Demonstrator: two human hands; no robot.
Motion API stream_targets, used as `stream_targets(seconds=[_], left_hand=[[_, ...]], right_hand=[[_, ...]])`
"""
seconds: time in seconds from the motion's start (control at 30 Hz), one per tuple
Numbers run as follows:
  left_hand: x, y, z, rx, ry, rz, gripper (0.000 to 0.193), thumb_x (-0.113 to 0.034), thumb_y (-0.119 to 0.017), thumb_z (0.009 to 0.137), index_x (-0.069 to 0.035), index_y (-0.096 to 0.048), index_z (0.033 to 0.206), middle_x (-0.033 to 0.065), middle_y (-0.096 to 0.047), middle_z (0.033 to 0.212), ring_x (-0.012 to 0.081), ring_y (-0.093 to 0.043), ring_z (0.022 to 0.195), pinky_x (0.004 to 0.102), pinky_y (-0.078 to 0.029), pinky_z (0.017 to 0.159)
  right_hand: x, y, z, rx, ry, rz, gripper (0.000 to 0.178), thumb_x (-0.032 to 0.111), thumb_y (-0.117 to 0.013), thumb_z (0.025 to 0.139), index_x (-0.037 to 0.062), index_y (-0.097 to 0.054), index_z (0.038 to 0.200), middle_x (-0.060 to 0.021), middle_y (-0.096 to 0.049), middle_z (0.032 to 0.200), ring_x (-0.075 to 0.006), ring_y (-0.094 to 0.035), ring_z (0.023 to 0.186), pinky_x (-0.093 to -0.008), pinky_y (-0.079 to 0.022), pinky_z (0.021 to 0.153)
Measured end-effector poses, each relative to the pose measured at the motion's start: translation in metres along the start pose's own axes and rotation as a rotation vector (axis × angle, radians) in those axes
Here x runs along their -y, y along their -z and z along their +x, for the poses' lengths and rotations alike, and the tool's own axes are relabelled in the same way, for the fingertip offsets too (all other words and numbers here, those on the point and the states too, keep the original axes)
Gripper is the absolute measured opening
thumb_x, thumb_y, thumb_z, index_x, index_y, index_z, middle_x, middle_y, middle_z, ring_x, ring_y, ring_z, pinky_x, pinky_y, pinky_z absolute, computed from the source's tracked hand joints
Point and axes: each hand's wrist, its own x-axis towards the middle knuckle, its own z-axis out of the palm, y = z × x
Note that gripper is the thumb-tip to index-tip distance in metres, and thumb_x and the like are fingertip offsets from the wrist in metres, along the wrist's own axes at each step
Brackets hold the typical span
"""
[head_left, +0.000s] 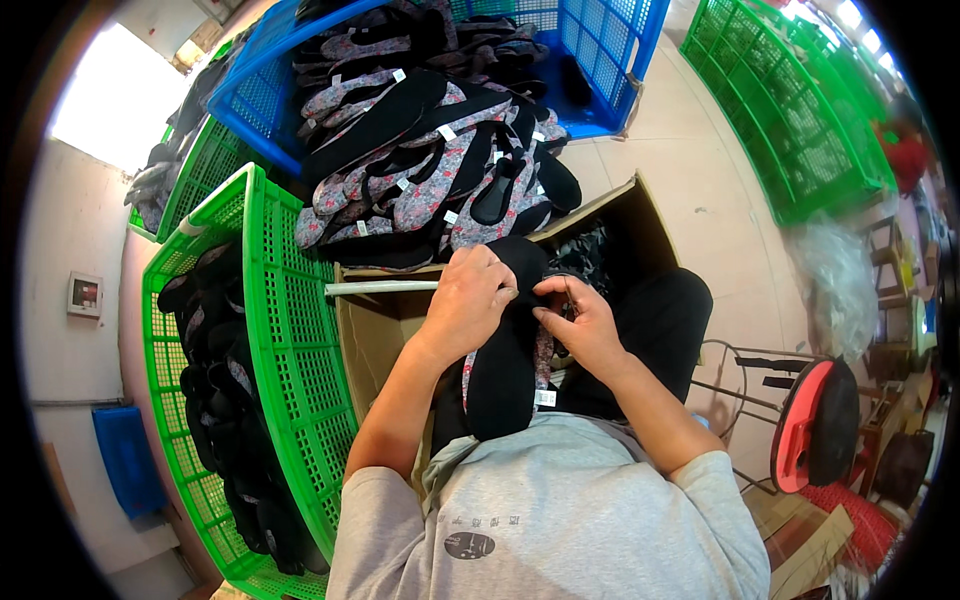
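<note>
Above my lap, my left hand (472, 298) is closed on a slipper (503, 385) with a black sole, its floral edge and white tag showing at the side. A second black sole end (518, 258) sticks up beyond my fingers; whether it belongs to the same pair I cannot tell. My right hand (578, 322) pinches the slipper's edge between thumb and fingers, close to my left hand. Just beyond my hands lies a heap of floral slippers (435, 180) with black soles and small white tags.
An open cardboard box (650, 225) stands before me, with a pale bar (380, 287) across it. Left is a green crate (300, 330) of black slippers. A blue crate (600, 70) holds more slippers behind. Green crates (780, 110) and a red-and-black round stool (800, 425) are at the right.
</note>
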Motion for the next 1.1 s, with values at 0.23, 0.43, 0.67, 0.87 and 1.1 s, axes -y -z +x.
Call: stream_targets(seconds=[0.23,0.43,0.67,0.87,1.1], left_hand=[[0.014,-0.014,-0.005,0.007,0.352,-0.455,0.003,-0.003,-0.065,0.087,-0.002,-0.063,0.087,0.0088,-0.057,0.089,0.0235,-0.056,0.084,0.0328,-0.045,0.078],[0.013,-0.014,-0.006,0.056,0.729,-1.081,0.006,-0.008,-0.061,0.097,-0.003,-0.063,0.096,-0.0037,-0.054,0.085,0.0054,-0.048,0.076,0.0206,-0.041,0.071],[0.027,-0.015,-0.006,0.115,0.75,-1.264,0.009,-0.013,-0.062,0.097,-0.004,-0.063,0.1,-0.0034,-0.06,0.092,0.0066,-0.054,0.087,0.0221,-0.043,0.08],[0.024,-0.011,-0.005,0.097,0.761,-1.341,0.006,-0.01,-0.061,0.098,-0.004,-0.062,0.099,-0.0026,-0.06,0.092,0.0061,-0.054,0.086,0.022,-0.044,0.08],[0.024,-0.013,-0.005,0.084,0.766,-1.333,0.006,-0.009,-0.06,0.098,-0.004,-0.062,0.098,-0.0025,-0.06,0.094,0.0059,-0.054,0.088,0.0217,-0.044,0.082]], right_hand=[[-0.003,0.007,0.004,0.062,0.068,-0.175,0.029,0.005,-0.076,0.082,0.0054,-0.065,0.109,-0.0033,-0.065,0.099,-0.0135,-0.059,0.084,-0.0266,-0.048,0.077],[0.011,0.014,0.009,0.15,0.174,-0.307,0.045,0.04,-0.061,0.096,0.0074,-0.051,0.125,-0.0152,-0.067,0.1,-0.0334,-0.065,0.091,-0.0426,-0.051,0.078],[0.018,0.024,0.019,0.307,0.162,-0.468,0.043,0.041,-0.052,0.1,0.0075,-0.05,0.127,-0.0181,-0.066,0.101,-0.0371,-0.065,0.093,-0.045,-0.051,0.078],[0.032,0.022,0.025,0.311,0.122,-0.543,0.035,0.034,-0.058,0.098,0.0096,-0.06,0.122,-0.016,-0.068,0.098,-0.0355,-0.065,0.09,-0.0437,-0.051,0.077],[0.035,0.019,0.034,0.302,0.213,-0.626,0.03,0.033,-0.061,0.094,0.0099,-0.066,0.113,-0.0143,-0.069,0.09,-0.0349,-0.067,0.086,-0.0455,-0.052,0.073]])
